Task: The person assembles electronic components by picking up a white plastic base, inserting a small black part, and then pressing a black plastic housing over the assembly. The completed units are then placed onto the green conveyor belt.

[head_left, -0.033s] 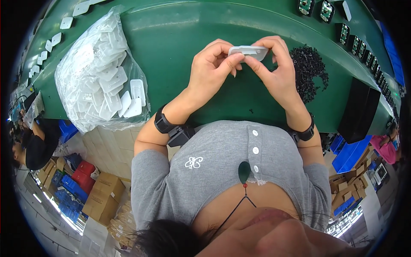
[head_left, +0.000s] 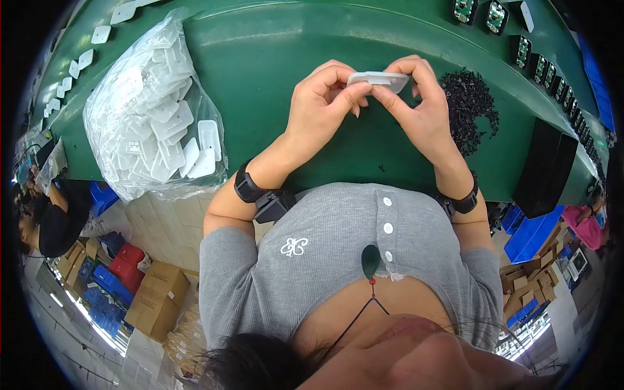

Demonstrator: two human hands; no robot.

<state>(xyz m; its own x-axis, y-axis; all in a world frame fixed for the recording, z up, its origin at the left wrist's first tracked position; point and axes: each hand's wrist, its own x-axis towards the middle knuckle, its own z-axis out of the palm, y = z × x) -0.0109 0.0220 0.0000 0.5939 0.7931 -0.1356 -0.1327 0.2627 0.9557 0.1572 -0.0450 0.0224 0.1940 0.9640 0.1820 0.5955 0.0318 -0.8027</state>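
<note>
Over the green table, my left hand [head_left: 322,107] and my right hand [head_left: 418,101] hold a white plastic cover [head_left: 383,80] between them. The cover is tilted, and my thumbs press at its near edge. My fingertips behind it are partly hidden. Just right of my right hand lies a pile of small black parts [head_left: 465,107]. To the left, a clear plastic bag [head_left: 107,123] lies open toward me, full of similar white covers [head_left: 172,123]. A few covers [head_left: 207,162] sit at its mouth.
A row of black housings with green circuit boards [head_left: 522,52] runs along the table's right side. A black box [head_left: 545,168] stands at the right front edge. More white covers [head_left: 85,59] line the far left. Cartons [head_left: 156,299] and blue bins [head_left: 533,235] are below the table.
The white cover has tipped very slightly in my fingers. Both hands keep their grip and stay in nearly the same place.
</note>
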